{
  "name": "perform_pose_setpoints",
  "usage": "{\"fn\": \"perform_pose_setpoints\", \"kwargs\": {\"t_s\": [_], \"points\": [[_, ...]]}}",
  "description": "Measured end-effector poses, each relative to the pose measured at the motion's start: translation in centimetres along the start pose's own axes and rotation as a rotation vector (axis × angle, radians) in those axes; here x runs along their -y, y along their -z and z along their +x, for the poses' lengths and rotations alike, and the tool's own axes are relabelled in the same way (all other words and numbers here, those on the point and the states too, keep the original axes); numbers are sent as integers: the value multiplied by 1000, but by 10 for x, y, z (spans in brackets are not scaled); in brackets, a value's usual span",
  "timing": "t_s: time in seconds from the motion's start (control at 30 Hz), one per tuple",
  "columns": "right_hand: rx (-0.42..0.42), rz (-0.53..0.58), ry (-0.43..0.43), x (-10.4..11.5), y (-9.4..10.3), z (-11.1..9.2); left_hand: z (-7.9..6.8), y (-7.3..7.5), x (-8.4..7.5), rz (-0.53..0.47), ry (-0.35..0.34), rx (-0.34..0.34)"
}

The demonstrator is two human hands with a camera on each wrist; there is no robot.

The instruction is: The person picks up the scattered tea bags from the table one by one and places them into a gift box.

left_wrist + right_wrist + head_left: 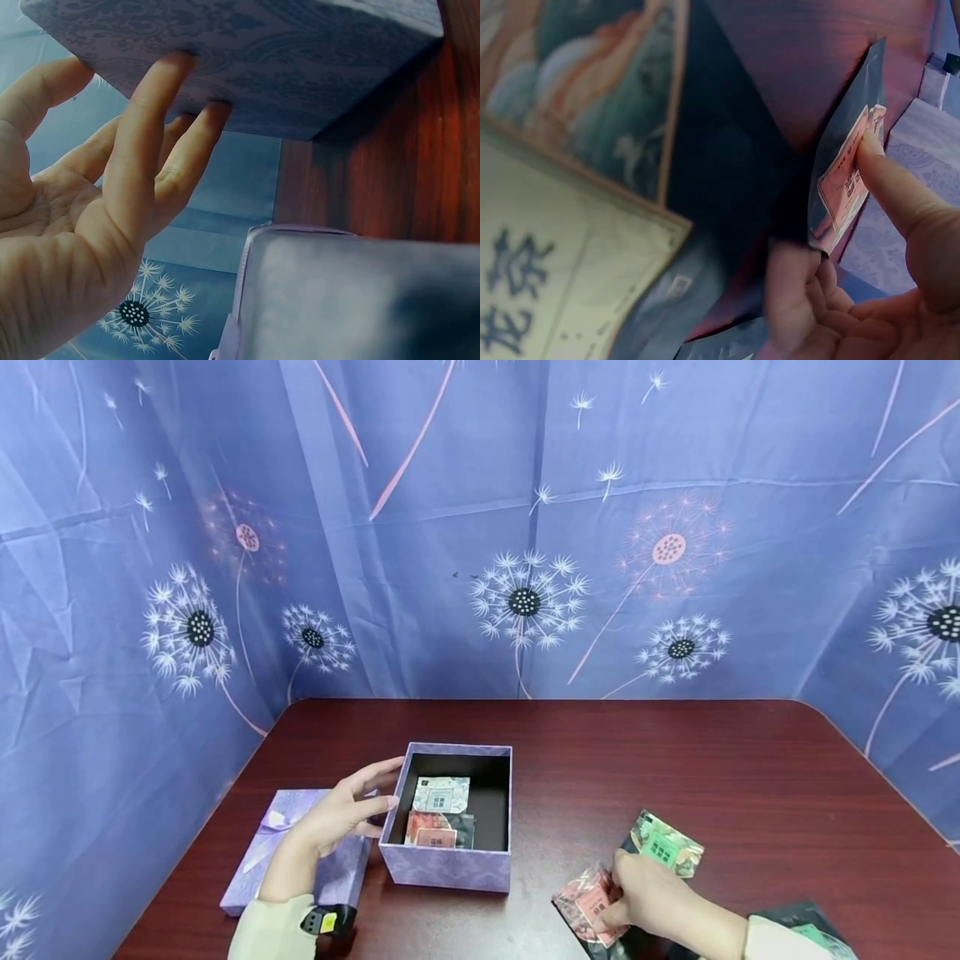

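Observation:
A purple patterned box (pixel 457 870) stands without its lid, dark inside. A white tea packet (pixel 441 795) and a red tea packet (pixel 437 835) lie in it. My left hand (pixel 343 814) touches the box's left side with its fingertips, the fingers fairly straight in the left wrist view. On the right, my right hand (pixel 660 893) pinches a pink tea packet (pixel 846 176), thumb on its front and fingers behind. Beside that hand lies a green tea packet (pixel 671 845). A large pale-labelled packet (pixel 555 262) fills the left of the right wrist view.
Left of the box lies its purple lid (pixel 341 872) with a ribbon bow (pixel 277 820), partly under my left forearm. Another dark packet with a green label (pixel 813 931) is at the lower right. Blue dandelion-print cloth (pixel 450 568) hangs around the dark red table (pixel 637 752).

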State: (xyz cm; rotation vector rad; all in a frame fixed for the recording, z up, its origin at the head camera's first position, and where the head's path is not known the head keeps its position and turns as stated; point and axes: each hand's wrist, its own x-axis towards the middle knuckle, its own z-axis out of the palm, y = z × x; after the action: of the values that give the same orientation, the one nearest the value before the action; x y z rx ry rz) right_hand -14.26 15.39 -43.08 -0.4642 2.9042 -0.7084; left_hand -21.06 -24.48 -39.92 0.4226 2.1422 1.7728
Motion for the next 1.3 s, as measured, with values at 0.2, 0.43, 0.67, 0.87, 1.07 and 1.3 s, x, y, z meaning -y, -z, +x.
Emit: {"fn": "perform_pose_setpoints", "kwargs": {"t_s": [0.2, 0.43, 0.67, 0.87, 1.07, 1.3], "points": [[31, 79, 28, -4, 2, 6, 1, 0, -2, 9, -1, -1], [169, 324, 27, -13, 11, 11, 1, 1, -3, 18, 3, -5], [246, 556, -20, -26, 14, 10, 1, 0, 0, 20, 6, 2], [352, 735, -119, -35, 19, 11, 2, 0, 1, 8, 5, 5], [381, 819, -157, -38, 22, 12, 1, -1, 1, 9, 4, -1], [335, 788, -144, -35, 28, 11, 0, 0, 0, 19, -1, -5]]}}
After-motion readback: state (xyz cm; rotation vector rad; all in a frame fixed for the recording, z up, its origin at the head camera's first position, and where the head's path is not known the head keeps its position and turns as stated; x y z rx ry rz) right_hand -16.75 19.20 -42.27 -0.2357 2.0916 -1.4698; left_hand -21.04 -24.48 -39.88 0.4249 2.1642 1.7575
